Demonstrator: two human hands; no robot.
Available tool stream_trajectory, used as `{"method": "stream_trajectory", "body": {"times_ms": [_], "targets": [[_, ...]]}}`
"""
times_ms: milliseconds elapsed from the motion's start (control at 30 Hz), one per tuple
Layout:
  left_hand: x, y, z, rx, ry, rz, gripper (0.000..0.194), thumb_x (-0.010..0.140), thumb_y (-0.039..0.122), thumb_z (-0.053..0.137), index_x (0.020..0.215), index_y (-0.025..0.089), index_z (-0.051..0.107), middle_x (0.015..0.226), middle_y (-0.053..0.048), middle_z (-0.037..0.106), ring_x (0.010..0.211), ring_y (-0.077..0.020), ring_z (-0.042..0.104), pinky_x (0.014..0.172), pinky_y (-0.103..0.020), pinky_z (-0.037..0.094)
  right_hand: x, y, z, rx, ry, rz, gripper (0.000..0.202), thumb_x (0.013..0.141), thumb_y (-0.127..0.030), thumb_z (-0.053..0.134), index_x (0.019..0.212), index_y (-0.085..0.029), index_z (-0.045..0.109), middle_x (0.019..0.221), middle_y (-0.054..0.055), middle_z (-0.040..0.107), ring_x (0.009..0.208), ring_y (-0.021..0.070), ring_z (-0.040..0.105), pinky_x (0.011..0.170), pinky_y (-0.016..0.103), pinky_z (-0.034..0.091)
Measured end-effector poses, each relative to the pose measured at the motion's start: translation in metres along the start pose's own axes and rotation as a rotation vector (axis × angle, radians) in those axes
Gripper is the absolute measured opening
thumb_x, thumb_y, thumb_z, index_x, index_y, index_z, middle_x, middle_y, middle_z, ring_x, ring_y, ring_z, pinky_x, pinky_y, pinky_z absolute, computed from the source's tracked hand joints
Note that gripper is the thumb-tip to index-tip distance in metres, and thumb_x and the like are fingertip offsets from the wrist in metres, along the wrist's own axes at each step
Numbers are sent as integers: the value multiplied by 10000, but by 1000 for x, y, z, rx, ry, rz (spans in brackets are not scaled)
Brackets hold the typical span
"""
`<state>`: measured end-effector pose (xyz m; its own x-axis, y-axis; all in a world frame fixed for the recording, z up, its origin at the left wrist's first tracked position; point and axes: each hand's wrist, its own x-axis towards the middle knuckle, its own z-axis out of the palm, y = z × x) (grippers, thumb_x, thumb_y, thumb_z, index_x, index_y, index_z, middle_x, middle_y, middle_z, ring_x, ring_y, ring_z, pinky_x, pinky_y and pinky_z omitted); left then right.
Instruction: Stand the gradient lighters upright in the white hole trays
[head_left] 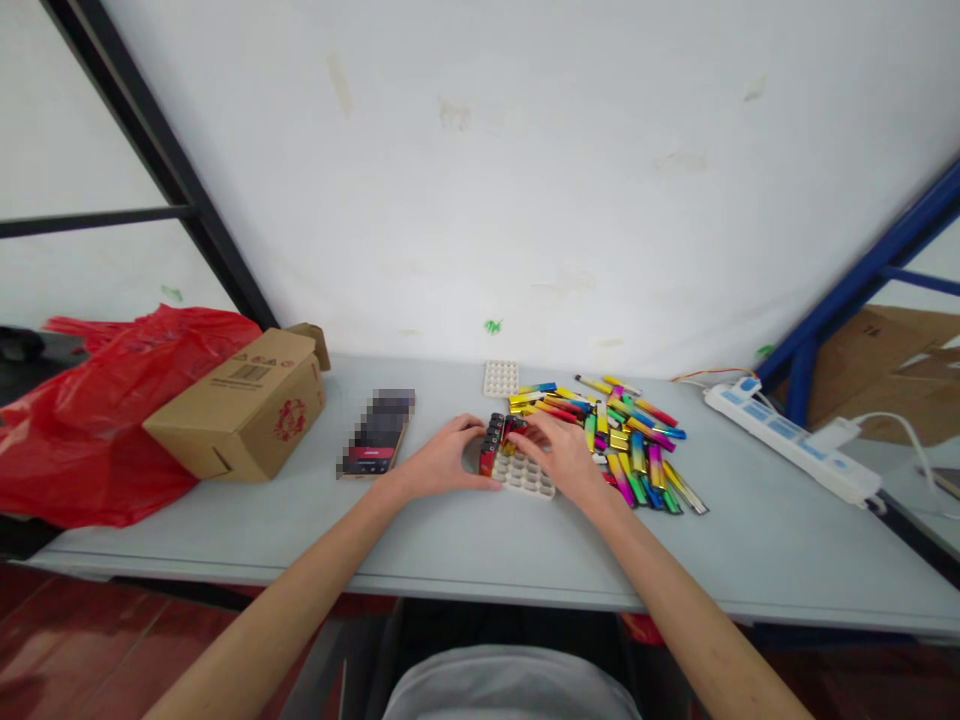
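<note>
A white tray with rows of holes (pixel 527 477) lies on the table in front of me. Black-topped lighters (pixel 491 445) stand in a row at its left end, red on the near side. My left hand (pixel 448 462) is curved around that end, its thumb at the near corner and its fingers at the far one. Over the tray's far part, my right hand (pixel 559 450) has its fingertips closed on a lighter (pixel 513 424), mostly hidden by the fingers. Several shiny multicoloured lighters (pixel 637 450) lie in a loose pile to the right of the tray.
A second white tray (pixel 501 378) lies near the wall. Left of my hands is a phone (pixel 380 430) with a pixelated screen, then a cardboard box (pixel 247 405) and a red plastic bag (pixel 135 400). A white power strip (pixel 795 440) with cables runs along the right side.
</note>
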<state>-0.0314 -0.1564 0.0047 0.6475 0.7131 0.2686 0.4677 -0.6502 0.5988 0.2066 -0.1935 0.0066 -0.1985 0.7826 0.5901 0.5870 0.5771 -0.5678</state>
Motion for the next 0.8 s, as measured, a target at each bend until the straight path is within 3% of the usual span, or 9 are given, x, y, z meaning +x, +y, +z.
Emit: {"method": "stream_trajectory", "body": {"times_ms": [300,400,500,567,667,733,800], "targets": [[0,0,0,-1,1,1,752,646,620,912,1231,194,706,1274,-126,639,1211,-351,621,1131,-486,485,3,-3,2,-200,-176,-38,128,987,-316,686,1025,-196,715,898,60,768,751,201,702,676,298,511],[0,2,-1,6,-11,-6,749,656,623,904,1235,192,704,1281,-126,638,1219,-352,622,1134,-484,485,5,-11,-4,-352,-207,28,247,949,-430,727,860,-200,709,790,50,739,715,208,671,607,290,424],[0,4,-2,10,-12,-14,750,660,628,897,1237,188,709,1286,-130,639,1225,-356,622,1138,-485,484,8,-10,-20,-296,-166,92,374,943,-569,682,826,-214,700,725,24,708,673,193,643,604,289,391],[-1,4,-3,14,-7,-23,757,659,637,891,1248,197,710,1301,-132,637,1226,-359,623,1138,-492,485,10,2,-38,-285,-42,162,384,1012,-553,573,886,-215,705,727,23,708,665,191,640,648,299,413],[-1,4,-3,12,2,-33,769,645,653,890,1249,209,717,1313,-133,638,1221,-364,628,1131,-497,493,13,33,-65,-517,133,315,309,1053,-389,493,977,-182,709,815,88,731,790,251,669,753,342,448],[-1,5,-3,5,5,-36,769,634,652,896,1235,205,724,1309,-137,642,1217,-367,631,1127,-497,498,14,54,-76,-682,92,430,239,1017,-289,534,1116,-141,693,979,155,745,931,293,679,829,367,461],[0,6,-3,-2,2,-43,771,624,648,902,1220,191,729,1302,-142,646,1213,-374,633,1127,-507,499,14,72,-79,-774,-7,524,283,1000,-285,572,1192,-101,670,1075,212,731,1016,323,674,877,391,467]]}}
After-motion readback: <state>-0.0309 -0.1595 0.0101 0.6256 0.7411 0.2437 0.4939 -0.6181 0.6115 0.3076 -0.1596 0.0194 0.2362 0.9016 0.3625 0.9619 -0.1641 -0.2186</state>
